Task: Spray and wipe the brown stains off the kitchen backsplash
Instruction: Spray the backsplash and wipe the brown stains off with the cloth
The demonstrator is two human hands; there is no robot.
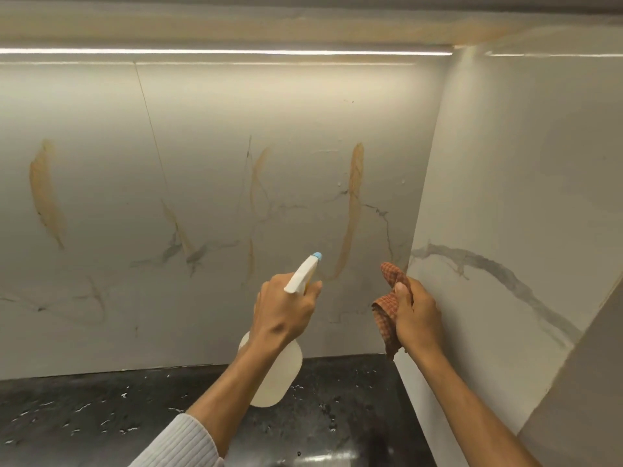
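Note:
My left hand [285, 308] grips a translucent spray bottle [278, 375] by its white trigger head, whose blue nozzle [317, 256] points at the marble-look backsplash [209, 170]. A long brown stain [352, 210] runs down the wall just right of the nozzle. More brown streaks show at the middle [258, 183] and at the far left [45, 193]. My right hand [414, 315] holds a bunched orange checked cloth [387, 308] close to the wall corner, apart from the stain. A few droplets cling to the wall near the long stain.
A black stone countertop [135, 409] with scattered water drops lies below the wall. A white side wall [505, 214] juts out at the right. A light strip [222, 52] glows under the cabinet above.

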